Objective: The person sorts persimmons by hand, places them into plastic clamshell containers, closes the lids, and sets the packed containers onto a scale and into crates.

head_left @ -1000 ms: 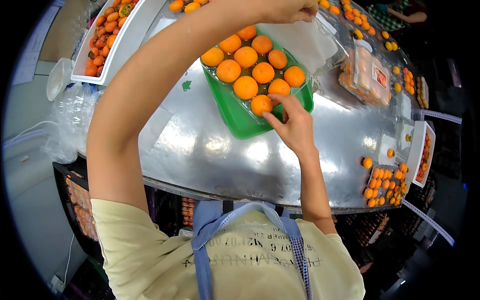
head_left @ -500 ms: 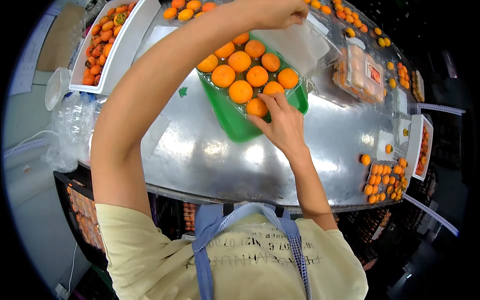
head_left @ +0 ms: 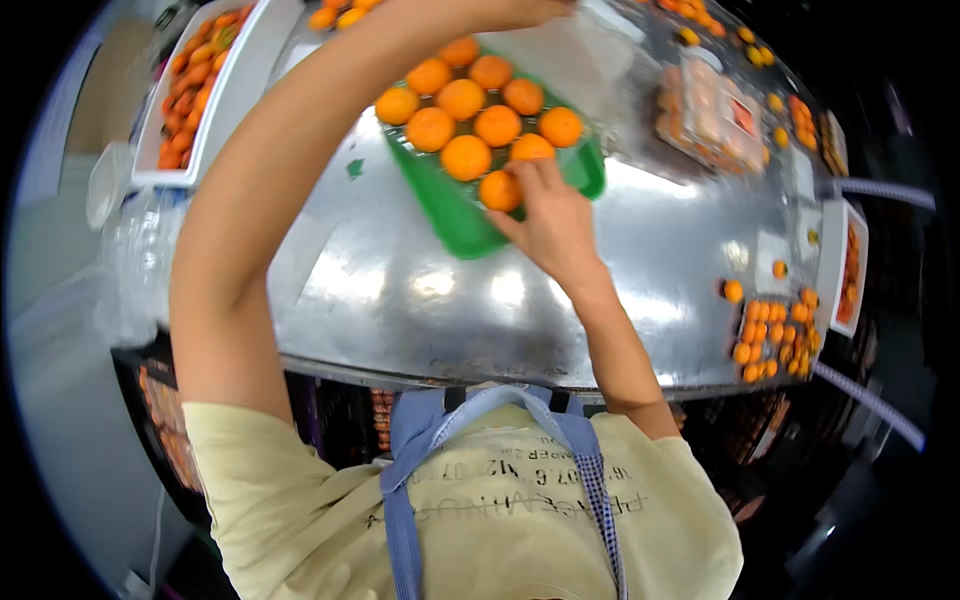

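Note:
Orange persimmons sit in rows in a clear cupped tray, on a green tray lying on the metal table. My right hand has its thumb and fingers round the persimmon at the near corner. My left arm reaches across to the far side. There my left hand is closed at the top edge of the view, by a translucent plastic sheet that it appears to pinch; the fingertips are partly cut off.
A white foam box of persimmons stands at left, beside crumpled clear plastic. Clear packs of fruit stand at right. Several loose persimmons and a filled tray lie farther right. The table's near edge runs along my apron.
My right thumb and fingers have closed more round the near-corner persimmon. The view has shifted, so the table and trays sit higher in it, and my left hand is nearer the top edge.

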Available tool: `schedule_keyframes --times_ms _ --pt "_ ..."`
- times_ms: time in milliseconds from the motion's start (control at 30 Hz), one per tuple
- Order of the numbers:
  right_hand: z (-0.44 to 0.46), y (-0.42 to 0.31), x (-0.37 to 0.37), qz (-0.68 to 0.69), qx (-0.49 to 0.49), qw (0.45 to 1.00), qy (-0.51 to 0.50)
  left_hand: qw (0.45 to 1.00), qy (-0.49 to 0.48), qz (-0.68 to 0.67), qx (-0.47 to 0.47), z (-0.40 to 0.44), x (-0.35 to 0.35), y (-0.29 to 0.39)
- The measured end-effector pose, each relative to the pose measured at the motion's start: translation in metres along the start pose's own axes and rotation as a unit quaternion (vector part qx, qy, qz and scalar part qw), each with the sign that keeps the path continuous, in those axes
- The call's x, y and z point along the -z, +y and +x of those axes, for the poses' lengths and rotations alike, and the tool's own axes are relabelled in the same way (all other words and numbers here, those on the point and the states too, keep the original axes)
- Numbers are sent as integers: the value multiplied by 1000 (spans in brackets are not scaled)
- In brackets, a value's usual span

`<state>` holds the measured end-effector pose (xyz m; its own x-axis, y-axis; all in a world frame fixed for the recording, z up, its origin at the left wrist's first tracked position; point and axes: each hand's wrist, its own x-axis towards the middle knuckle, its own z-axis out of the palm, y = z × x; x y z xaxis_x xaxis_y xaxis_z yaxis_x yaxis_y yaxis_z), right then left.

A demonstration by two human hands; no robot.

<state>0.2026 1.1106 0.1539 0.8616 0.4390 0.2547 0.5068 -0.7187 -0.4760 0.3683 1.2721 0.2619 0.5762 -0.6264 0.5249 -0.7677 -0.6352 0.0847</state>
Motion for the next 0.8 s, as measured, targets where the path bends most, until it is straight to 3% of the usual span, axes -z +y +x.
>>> schedule_keyframes --times_ms 67,100,200,300,333,400,500,567,633,667,800 --pt "-5 4 -1 -2 -33 999 -11 999 -23 26 28 -1 4 3" --pt "-5 4 -4 7 -56 998 -32 997 -78 18 0 -2 -8 -17" --pt "-7 10 -13 17 -38 999 8 999 -31 -14 -17 -2 -5 -8" --pt "-17 18 -17 22 -4 999 50 995 -62 -56 49 1 -2 3" --pt "-20 18 -12 62 -6 993 101 997 -64 -30 22 4 -1 1" --pt "-27 21 -7 145 2 970 196 991 -83 -54 86 0 -2 0" --pt "-57 50 28 296 -130 922 213 990 -98 -47 93 -2 0 1" --pt "-95 97 40 327 -254 884 217 991 -89 -46 84 -6 2 4" --pt "-145 152 49 224 -371 858 274 992 -83 -45 79 -10 4 5" --pt "-166 159 76 243 -493 796 254 993 -82 -47 77 -12 3 5" --pt "-283 247 98 -55 -539 794 275 992 -83 -44 89 -21 4 6"
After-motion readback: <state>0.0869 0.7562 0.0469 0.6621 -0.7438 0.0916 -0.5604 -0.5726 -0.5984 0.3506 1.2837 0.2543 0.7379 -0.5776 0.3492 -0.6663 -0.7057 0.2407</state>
